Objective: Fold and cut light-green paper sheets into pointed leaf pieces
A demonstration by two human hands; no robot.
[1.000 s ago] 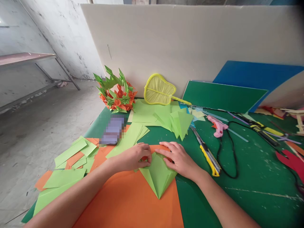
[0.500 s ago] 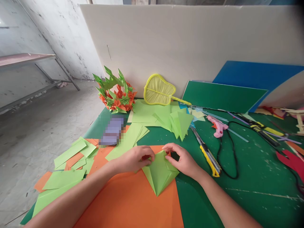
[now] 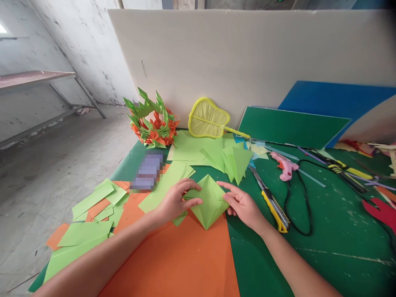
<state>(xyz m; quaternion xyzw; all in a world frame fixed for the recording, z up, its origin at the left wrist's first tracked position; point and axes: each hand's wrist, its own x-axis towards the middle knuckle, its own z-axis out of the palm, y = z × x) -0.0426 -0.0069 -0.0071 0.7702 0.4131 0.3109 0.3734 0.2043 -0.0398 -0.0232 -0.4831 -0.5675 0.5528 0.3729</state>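
A folded light green paper piece, diamond shaped with creases, is held up just above a large orange sheet. My left hand pinches its left corner with thumb and fingers. My right hand grips its right edge, index finger stretched along the top. Both hands are closed on the paper.
A green and orange paper wreath and a yellow fan lean at the back board. Folded green pieces, a yellow utility knife, a pink glue gun with black cord, and loose paper scraps lie on the green table.
The folded green piece was pressed flat on the orange sheet a second ago. Both hands have since lifted it, moved it away from me and opened it into a diamond shape.
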